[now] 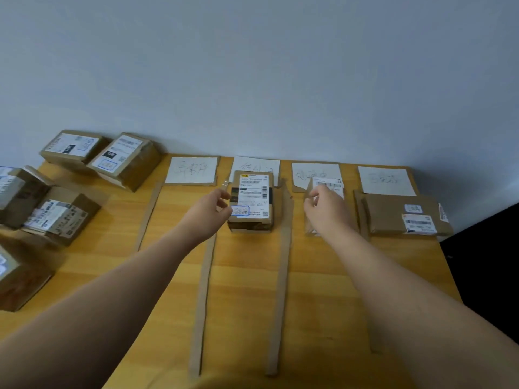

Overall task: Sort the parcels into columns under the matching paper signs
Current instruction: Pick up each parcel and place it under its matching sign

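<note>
Bare forearms reach over the wooden table [244,290], which cardboard strips [203,290] divide into columns. The left hand [212,210] touches the left edge of a labelled box [252,197] with loosely curled fingers; the box lies under the second paper sign [257,164]. The right hand [327,213] covers a small parcel [328,185] under the third sign [314,171]; I cannot tell whether its curled fingers grip it. A flat brown parcel [398,214] lies under the fourth sign [386,179]. Unsorted boxes [56,214] sit far left.
</note>
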Action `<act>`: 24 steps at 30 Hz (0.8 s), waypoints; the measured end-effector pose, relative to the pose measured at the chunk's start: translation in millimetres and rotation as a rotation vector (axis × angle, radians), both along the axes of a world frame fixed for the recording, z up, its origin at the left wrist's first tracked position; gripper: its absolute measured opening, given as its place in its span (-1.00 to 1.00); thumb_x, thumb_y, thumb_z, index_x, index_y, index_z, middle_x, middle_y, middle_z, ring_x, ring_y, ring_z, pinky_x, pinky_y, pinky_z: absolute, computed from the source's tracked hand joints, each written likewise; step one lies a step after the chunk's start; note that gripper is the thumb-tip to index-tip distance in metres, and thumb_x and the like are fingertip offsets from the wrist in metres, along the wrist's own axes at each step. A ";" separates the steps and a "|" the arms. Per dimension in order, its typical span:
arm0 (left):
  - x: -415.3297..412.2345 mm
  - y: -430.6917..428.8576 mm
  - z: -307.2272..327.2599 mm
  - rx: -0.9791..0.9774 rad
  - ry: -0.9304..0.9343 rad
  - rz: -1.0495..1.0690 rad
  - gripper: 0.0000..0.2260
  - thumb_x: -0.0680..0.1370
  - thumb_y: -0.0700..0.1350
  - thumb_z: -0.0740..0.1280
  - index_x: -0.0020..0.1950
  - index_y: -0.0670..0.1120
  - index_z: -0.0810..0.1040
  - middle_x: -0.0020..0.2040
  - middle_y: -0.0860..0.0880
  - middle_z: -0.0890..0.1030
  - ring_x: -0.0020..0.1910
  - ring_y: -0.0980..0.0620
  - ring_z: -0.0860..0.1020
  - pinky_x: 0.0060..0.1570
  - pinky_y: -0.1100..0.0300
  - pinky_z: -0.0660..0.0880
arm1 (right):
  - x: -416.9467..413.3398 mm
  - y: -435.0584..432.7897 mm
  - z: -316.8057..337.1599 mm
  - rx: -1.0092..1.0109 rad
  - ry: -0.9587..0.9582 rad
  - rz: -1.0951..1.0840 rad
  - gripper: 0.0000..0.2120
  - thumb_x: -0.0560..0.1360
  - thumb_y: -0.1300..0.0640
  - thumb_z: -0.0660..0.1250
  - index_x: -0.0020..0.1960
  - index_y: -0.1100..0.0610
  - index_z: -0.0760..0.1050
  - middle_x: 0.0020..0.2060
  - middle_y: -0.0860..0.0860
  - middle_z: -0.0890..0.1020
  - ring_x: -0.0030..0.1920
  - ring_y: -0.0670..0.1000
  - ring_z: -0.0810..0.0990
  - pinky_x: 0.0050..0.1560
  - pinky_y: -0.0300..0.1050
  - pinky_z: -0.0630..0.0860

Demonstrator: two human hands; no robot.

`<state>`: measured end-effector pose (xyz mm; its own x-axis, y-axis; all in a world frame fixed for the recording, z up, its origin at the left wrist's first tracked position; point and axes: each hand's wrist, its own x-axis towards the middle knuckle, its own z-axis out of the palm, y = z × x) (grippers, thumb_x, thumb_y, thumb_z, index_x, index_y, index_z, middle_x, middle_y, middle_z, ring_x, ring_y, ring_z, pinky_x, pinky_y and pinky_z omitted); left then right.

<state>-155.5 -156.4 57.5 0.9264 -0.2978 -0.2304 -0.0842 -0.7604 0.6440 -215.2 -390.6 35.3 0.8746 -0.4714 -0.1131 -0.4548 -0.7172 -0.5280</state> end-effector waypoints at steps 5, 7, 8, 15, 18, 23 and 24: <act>19.1 73.6 4.7 0.043 -0.018 -0.039 -0.65 0.60 -0.05 0.25 0.37 -0.04 0.37 0.23 -0.04 0.54 0.08 0.03 0.53 -0.04 0.16 0.48 | 18.7 81.2 -0.4 0.135 -0.063 0.011 -0.78 0.59 0.08 0.23 0.21 0.09 0.44 -0.04 -0.02 0.58 -0.15 -0.03 0.53 -0.21 -0.12 0.51; 30.5 109.8 7.1 0.067 -0.039 -0.058 -0.66 0.59 -0.04 0.26 0.37 -0.02 0.38 0.21 -0.02 0.55 0.06 0.04 0.54 -0.03 0.15 0.51 | 31.2 121.3 -1.9 0.182 -0.059 0.016 -0.78 0.59 0.09 0.22 0.22 0.09 0.43 -0.07 -0.01 0.57 -0.17 -0.02 0.54 -0.19 -0.08 0.53; 36.7 128.4 8.9 0.080 -0.057 -0.066 -0.66 0.59 -0.04 0.27 0.36 -0.02 0.38 0.21 -0.02 0.55 0.06 0.05 0.53 -0.01 0.15 0.51 | 38.3 142.6 -2.4 0.208 -0.053 0.015 -0.79 0.59 0.10 0.21 0.21 0.09 0.43 -0.07 -0.01 0.57 -0.16 0.00 0.55 -0.15 -0.06 0.55; 82.6 254.0 16.1 0.155 -0.177 -0.098 -0.65 0.58 -0.03 0.29 0.36 0.00 0.40 0.22 0.00 0.53 0.15 0.05 0.52 0.10 0.15 0.49 | 86.7 284.7 -10.4 0.278 -0.069 0.043 -0.84 0.58 0.11 0.23 0.15 0.08 0.45 -0.22 -0.08 0.52 -0.25 -0.08 0.50 -0.31 -0.17 0.41; 99.0 296.7 15.7 0.221 -0.219 -0.116 -0.66 0.58 -0.04 0.28 0.35 -0.02 0.41 0.26 -0.04 0.50 0.22 -0.01 0.47 0.20 0.09 0.42 | 99.3 331.9 -12.0 0.343 -0.069 0.055 -0.86 0.58 0.12 0.23 0.13 0.08 0.45 -0.24 -0.10 0.49 -0.28 -0.11 0.48 -0.36 -0.21 0.37; 120.0 358.3 7.4 0.395 -0.343 -0.072 -0.60 0.56 0.02 0.26 0.39 0.00 0.39 0.40 -0.08 0.36 0.40 -0.14 0.27 0.37 -0.07 0.23 | 117.5 386.4 -6.7 0.389 -0.067 0.137 -0.87 0.58 0.11 0.24 0.11 0.06 0.46 -0.23 -0.12 0.48 -0.24 -0.12 0.49 -0.29 -0.20 0.43; 125.0 369.8 5.4 0.432 -0.340 -0.042 -0.57 0.55 0.05 0.27 0.41 0.00 0.36 0.43 -0.10 0.31 0.43 -0.16 0.22 0.39 -0.11 0.19 | 121.5 394.2 -5.2 0.393 -0.066 0.151 -0.88 0.58 0.11 0.24 0.11 0.06 0.46 -0.22 -0.11 0.49 -0.22 -0.09 0.50 -0.24 -0.17 0.47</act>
